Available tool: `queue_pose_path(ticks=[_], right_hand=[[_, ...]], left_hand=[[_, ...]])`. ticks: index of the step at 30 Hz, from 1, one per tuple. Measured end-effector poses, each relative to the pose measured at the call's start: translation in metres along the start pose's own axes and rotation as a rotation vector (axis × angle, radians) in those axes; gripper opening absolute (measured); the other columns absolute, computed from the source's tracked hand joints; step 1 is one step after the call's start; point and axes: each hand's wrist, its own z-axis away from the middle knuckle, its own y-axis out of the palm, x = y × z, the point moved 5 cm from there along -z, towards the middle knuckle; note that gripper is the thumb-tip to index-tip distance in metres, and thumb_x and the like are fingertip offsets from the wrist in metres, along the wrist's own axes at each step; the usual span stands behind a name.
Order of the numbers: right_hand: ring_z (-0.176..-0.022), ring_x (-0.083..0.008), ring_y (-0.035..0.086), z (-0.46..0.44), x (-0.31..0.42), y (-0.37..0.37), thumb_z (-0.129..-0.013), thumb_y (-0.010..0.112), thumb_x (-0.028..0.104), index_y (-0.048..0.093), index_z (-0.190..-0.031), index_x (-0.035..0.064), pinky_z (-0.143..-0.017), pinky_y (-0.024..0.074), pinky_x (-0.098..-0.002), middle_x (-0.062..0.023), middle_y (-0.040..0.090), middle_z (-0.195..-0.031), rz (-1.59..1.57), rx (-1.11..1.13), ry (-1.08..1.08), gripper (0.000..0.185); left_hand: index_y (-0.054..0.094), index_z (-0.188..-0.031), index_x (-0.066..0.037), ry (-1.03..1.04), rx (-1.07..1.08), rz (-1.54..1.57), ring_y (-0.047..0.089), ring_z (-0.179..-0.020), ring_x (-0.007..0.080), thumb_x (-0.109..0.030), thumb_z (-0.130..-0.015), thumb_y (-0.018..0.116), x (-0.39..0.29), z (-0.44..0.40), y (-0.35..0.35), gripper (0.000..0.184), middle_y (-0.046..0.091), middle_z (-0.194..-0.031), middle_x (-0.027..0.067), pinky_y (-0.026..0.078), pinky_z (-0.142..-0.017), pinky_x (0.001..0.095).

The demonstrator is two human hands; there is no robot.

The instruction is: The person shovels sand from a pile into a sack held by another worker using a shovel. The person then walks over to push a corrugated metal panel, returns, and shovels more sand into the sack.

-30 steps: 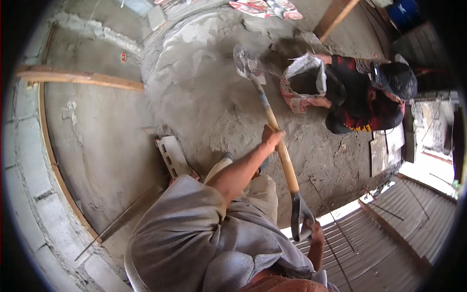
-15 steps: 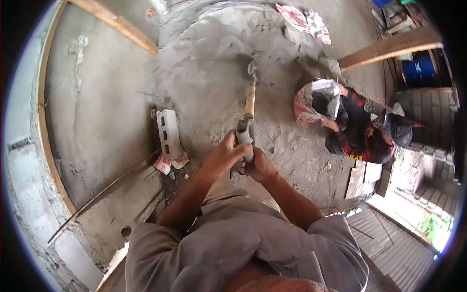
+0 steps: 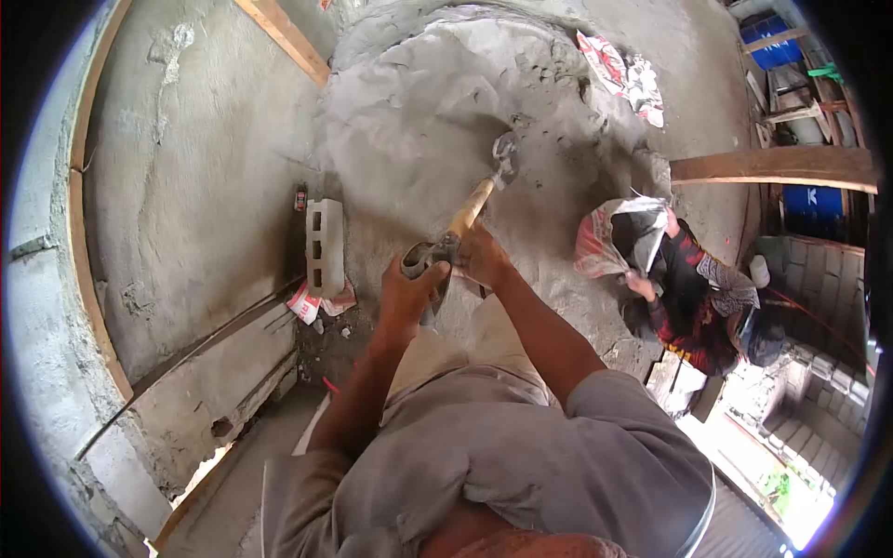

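A shovel (image 3: pixel 471 208) with a wooden shaft and a grey D-shaped grip slants away from my body. Its metal head (image 3: pixel 505 158) rests at the grey sand-and-cement mix (image 3: pixel 409 112) on the floor; part of the blade is hidden. My left hand (image 3: pixel 416 286) is closed around the D-grip. Farther forward, my right hand (image 3: pixel 482 258) wraps the lower side of the shaft. To the right, another person (image 3: pixel 698 307) bends over and holds a red and white sack (image 3: pixel 600 244) with its mouth open.
A hollow concrete block (image 3: pixel 325 249) stands left of me, beside a torn bag (image 3: pixel 307 302). Torn red-white sacks (image 3: pixel 621 76) lie at the far edge of the mix. Wooden beams (image 3: pixel 772 167) and blue drums (image 3: pixel 812 209) are at the right.
My right hand has moved from near the grip forward onto the shaft. The D-grip has swung left and the shovel now slants. The other person and sack appear lower in view.
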Motion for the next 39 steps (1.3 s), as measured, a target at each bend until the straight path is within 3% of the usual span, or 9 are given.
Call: queue_pose_path(ticks=[7, 16, 19, 22, 29, 31, 32, 33, 39], right_hand=[[-0.077, -0.0314, 0.059, -0.097, 0.017, 0.015, -0.087, 0.065, 0.028, 0.044, -0.111, 0.0043, -0.063, 0.0522, -0.0486, -0.0157, 0.051, -0.097, -0.748, -0.427, 0.001, 0.040], [-0.060, -0.0278, 0.056, -0.151, -0.034, 0.034, -0.079, 0.070, 0.024, 0.051, -0.088, 0.0098, -0.057, 0.0502, -0.0468, -0.0099, 0.053, -0.072, -0.665, -0.493, -0.075, 0.025], [-0.057, -0.0257, 0.055, -0.163, -0.078, 0.044, -0.078, 0.071, 0.022, 0.052, -0.083, 0.0091, -0.052, 0.0495, -0.0445, -0.0086, 0.053, -0.068, -0.450, -0.551, 0.098, 0.023], [-0.054, -0.0237, 0.055, -0.163, -0.117, 0.058, -0.079, 0.070, 0.018, 0.053, -0.076, 0.0087, -0.050, 0.0489, -0.0416, -0.0075, 0.052, -0.064, -0.336, -0.674, 0.197, 0.020], [-0.051, -0.0214, 0.054, -0.277, -0.109, -0.125, -0.077, 0.065, 0.014, 0.056, -0.070, 0.0082, -0.048, 0.0462, -0.0377, -0.0062, 0.054, -0.064, -0.208, -0.689, 0.196, 0.012], [-0.054, -0.0225, 0.053, -0.265, 0.061, -0.135, -0.077, 0.064, 0.013, 0.057, -0.067, 0.0085, -0.054, 0.0469, -0.0378, -0.0055, 0.054, -0.061, 0.061, -0.761, -0.017, 0.012], [-0.058, -0.0222, 0.054, -0.305, 0.102, -0.206, -0.080, 0.065, 0.017, 0.058, -0.068, 0.0081, -0.058, 0.0473, -0.0384, -0.0057, 0.054, -0.065, 0.090, -0.441, -0.149, 0.016], [-0.059, -0.0221, 0.053, -0.387, 0.110, -0.327, -0.082, 0.065, 0.018, 0.058, -0.074, 0.0068, -0.059, 0.0472, -0.0368, -0.0061, 0.054, -0.068, -0.021, -0.661, 0.211, 0.016], [-0.052, -0.0205, 0.051, -0.388, 0.177, -0.243, -0.080, 0.063, 0.003, 0.054, -0.077, 0.0024, -0.046, 0.0437, -0.0355, -0.0075, 0.052, -0.066, -0.358, -0.882, -0.101, 0.010]], left_hand=[[0.061, -0.098, -0.003, -0.001, -0.146, 0.088, 0.052, -0.059, 0.0063, -0.004, -0.075, 0.073, -0.036, -0.018, -0.019, 0.027, 0.059, -0.076, -0.0016, 0.043, -0.053, 0.0228], [0.059, -0.102, 0.007, -0.082, -0.316, 0.272, 0.057, -0.057, 0.0159, -0.007, -0.078, 0.069, 0.018, 0.088, -0.221, 0.029, 0.060, -0.069, 0.0057, 0.051, -0.068, 0.0304], [0.060, -0.101, -0.002, 0.408, -0.497, -0.552, 0.053, -0.052, 0.0138, -0.008, -0.080, 0.068, 0.055, 0.111, -0.272, 0.024, 0.059, -0.073, 0.0057, 0.049, -0.052, 0.0282], [0.057, -0.097, -0.002, -0.118, -0.922, 0.089, 0.048, -0.048, 0.0115, -0.008, -0.079, 0.067, 0.060, 0.112, -0.255, 0.022, 0.053, -0.067, 0.0034, 0.042, -0.044, 0.0249], [0.057, -0.104, 0.001, -0.217, -0.976, 0.168, 0.055, -0.054, 0.0134, -0.011, -0.076, 0.065, 0.118, 0.002, -0.171, 0.032, 0.061, -0.074, 0.0089, 0.042, -0.044, 0.0283], [0.058, -0.111, 0.004, -0.320, -0.924, -0.280, 0.060, -0.065, 0.0179, -0.008, -0.074, 0.065, 0.201, -0.083, -0.145, 0.039, 0.065, -0.084, 0.0100, 0.048, -0.053, 0.0321], [0.058, -0.115, 0.006, -0.318, -0.862, -0.185, 0.061, -0.073, 0.0206, -0.006, -0.073, 0.064, 0.233, -0.138, -0.113, 0.044, 0.066, -0.090, 0.0101, 0.050, -0.065, 0.0327], [0.058, -0.113, 0.007, -0.207, -0.802, -0.104, 0.060, -0.073, 0.0205, -0.007, -0.073, 0.063, 0.196, -0.197, -0.072, 0.042, 0.065, -0.090, 0.0107, 0.049, -0.067, 0.0321], [0.058, -0.101, 0.006, -0.117, -0.764, 0.004, 0.059, -0.070, 0.0189, -0.005, -0.075, 0.062, 0.134, -0.295, -0.050, 0.029, 0.062, -0.085, 0.0113, 0.047, -0.059, 0.0300]])
